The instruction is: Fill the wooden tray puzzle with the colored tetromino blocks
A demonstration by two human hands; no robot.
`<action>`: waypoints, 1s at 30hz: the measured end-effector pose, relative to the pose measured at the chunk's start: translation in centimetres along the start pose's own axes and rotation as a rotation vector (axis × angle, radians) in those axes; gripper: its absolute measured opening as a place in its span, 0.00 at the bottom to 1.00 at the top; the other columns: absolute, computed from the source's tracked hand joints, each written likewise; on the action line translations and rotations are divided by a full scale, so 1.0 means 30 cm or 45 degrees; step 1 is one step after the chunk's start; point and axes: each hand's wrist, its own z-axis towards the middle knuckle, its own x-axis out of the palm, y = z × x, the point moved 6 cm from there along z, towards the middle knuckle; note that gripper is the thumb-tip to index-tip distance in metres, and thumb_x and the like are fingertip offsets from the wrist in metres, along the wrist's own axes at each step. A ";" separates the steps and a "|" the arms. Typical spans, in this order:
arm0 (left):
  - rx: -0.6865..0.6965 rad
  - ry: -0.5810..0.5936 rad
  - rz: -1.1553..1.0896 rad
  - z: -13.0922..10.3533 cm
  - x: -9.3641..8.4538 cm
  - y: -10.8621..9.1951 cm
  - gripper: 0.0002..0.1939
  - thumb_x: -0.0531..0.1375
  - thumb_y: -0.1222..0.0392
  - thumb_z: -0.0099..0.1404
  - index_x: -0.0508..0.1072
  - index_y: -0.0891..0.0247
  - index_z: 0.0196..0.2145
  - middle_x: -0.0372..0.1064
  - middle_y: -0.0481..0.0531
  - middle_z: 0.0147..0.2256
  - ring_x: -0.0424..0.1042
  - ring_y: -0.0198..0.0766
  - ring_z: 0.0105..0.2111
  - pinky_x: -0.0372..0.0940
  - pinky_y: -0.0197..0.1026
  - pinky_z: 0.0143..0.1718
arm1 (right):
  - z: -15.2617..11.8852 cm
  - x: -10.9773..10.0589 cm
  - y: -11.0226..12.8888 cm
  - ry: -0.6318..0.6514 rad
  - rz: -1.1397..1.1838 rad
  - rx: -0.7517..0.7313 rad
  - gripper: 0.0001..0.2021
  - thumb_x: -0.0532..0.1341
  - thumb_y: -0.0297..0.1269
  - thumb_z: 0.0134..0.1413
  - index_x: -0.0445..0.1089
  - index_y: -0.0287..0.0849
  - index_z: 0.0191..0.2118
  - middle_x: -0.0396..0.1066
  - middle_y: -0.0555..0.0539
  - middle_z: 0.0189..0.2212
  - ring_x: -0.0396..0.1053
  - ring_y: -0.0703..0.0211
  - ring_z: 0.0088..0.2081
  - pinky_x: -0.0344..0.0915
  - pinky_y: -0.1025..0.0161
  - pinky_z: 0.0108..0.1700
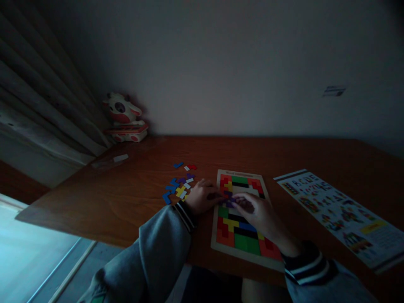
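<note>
A wooden puzzle board (246, 255) with red, green, yellow, blue, black and orange pieces lies on the table. Over its left edge, my left hand (205, 196) reaches with its fingertips pressed together at a purple piece (227, 194). My right hand (257, 212) is above the middle of the board, thumb and forefinger pinched on the right side of the purple piece. Whether one or two purple pieces lie between the hands is too dark to tell. Loose blue, yellow, purple, white and red pieces (172, 186) are scattered left of the board.
The brown table (132, 210) meets a grey wall behind. A printed sheet (344, 214) with colored shapes lies right of the board. At the back left stands a cow figure (124, 118), with a small white piece (120, 158) in front of it, near a curtain.
</note>
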 end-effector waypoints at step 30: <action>-0.033 -0.337 0.234 -0.120 -0.199 0.110 0.09 0.57 0.58 0.69 0.76 0.60 0.42 0.74 0.56 0.43 0.72 0.44 0.43 0.66 0.49 0.48 | -0.001 -0.037 0.064 0.084 -0.034 0.058 0.11 0.56 0.47 0.63 0.70 0.47 0.41 0.77 0.46 0.36 0.76 0.55 0.38 0.73 0.57 0.41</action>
